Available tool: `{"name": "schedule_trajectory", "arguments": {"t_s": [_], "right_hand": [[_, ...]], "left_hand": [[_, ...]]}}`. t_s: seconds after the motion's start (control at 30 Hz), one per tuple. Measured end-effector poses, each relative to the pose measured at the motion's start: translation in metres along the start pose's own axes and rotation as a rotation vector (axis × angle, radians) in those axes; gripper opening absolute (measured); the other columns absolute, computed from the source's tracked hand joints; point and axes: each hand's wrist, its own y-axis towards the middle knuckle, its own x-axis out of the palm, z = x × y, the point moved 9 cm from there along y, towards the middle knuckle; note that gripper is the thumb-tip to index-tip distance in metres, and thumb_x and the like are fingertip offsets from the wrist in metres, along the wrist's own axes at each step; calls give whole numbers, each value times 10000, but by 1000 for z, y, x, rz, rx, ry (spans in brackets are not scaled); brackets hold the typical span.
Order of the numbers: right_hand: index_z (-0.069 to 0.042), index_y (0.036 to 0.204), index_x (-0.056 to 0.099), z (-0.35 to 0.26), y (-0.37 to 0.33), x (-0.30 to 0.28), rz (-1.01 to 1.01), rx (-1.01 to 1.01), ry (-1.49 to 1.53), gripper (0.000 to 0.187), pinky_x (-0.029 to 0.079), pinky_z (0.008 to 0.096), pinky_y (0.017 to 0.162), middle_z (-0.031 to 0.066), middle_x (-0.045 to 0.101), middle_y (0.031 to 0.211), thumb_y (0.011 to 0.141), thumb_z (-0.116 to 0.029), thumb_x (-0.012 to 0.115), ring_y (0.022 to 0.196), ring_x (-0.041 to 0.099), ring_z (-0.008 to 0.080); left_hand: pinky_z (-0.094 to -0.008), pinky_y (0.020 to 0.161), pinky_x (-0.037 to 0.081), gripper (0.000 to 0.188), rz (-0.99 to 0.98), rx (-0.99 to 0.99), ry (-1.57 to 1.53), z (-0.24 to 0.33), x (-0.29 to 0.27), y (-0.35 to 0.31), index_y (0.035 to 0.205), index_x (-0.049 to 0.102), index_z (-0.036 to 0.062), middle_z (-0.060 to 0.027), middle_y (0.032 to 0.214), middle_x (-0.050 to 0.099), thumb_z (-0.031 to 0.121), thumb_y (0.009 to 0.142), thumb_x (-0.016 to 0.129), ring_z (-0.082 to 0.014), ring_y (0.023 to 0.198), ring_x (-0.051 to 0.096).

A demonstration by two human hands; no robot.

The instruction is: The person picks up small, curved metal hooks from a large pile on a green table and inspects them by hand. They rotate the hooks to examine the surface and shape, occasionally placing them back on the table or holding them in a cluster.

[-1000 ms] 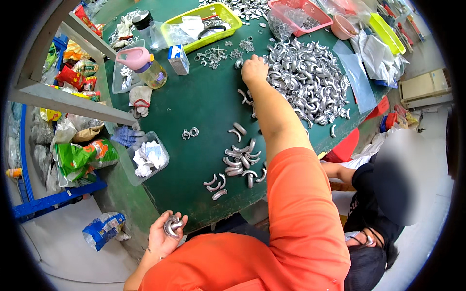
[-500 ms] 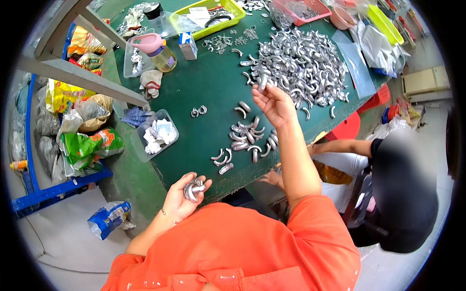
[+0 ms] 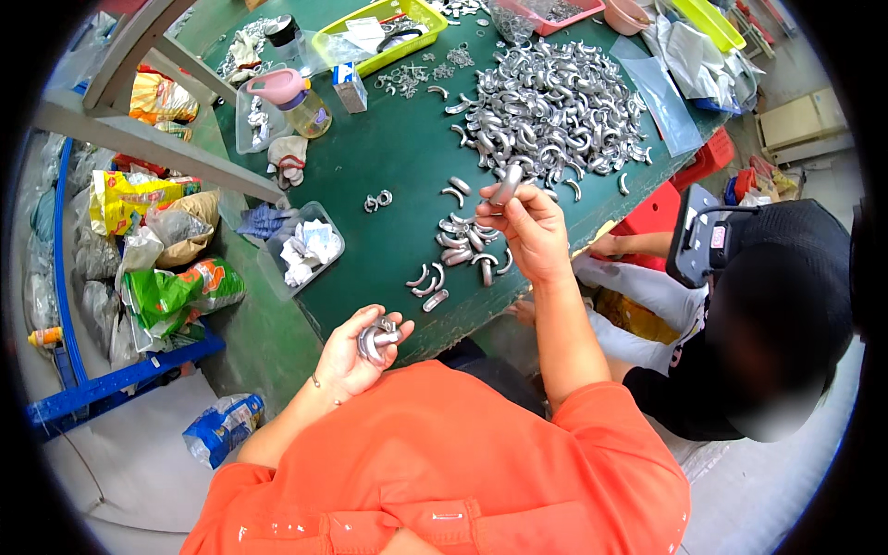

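My left hand is closed around a few curved metal pieces, held just off the near table edge. Between the fingers and thumb of my right hand is a single curved metal piece, silver-grey and arched, raised over the table. Just left of that hand lies a loose cluster of the same pieces, with several more closer to me. Farther off spreads a large heap of curved metal pieces. Two pieces sit apart at the left.
On the green table stand a pink-lidded bottle, a small box, a yellow-green tray and a plastic tub of crumpled paper. A person in black sits at the right. A metal frame rises at left.
My right hand has drawn back from the heap toward me, holding the curved metal piece. My left hand still holds its pieces. The person at the right has leaned forward.
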Motion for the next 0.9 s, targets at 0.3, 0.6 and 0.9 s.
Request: {"name": "schedule_trajectory", "arguments": {"t_s": [0.3, 0.6, 0.9], "right_hand": [[10, 935, 527, 12, -26, 23, -71, 121, -180, 141, 488, 279, 701, 111, 586, 931, 895, -118, 483, 749, 577, 134], [12, 891, 512, 26, -71, 102, -453, 131, -590, 85, 402, 233, 624, 64, 506, 829, 885, -53, 456, 690, 484, 114], [32, 1019, 529, 12, -91, 121, -272, 90, -450, 198, 458, 244, 727, 60, 532, 899, 822, 22, 545, 817, 536, 113]], "left_hand": [[-243, 455, 497, 68, 9, 83, 119, 7, 0, -11, 871, 527, 109, -59, 864, 584, 168, 852, 555, -255, 915, 590], [-179, 404, 435, 293, -302, 256, 543, 27, 82, -30, 1061, 480, 7, -69, 803, 581, 211, 865, 554, -163, 742, 630], [-170, 398, 427, 218, -363, 270, 514, 23, 74, -54, 991, 511, 28, -110, 846, 618, 214, 880, 524, -134, 681, 617]]}}
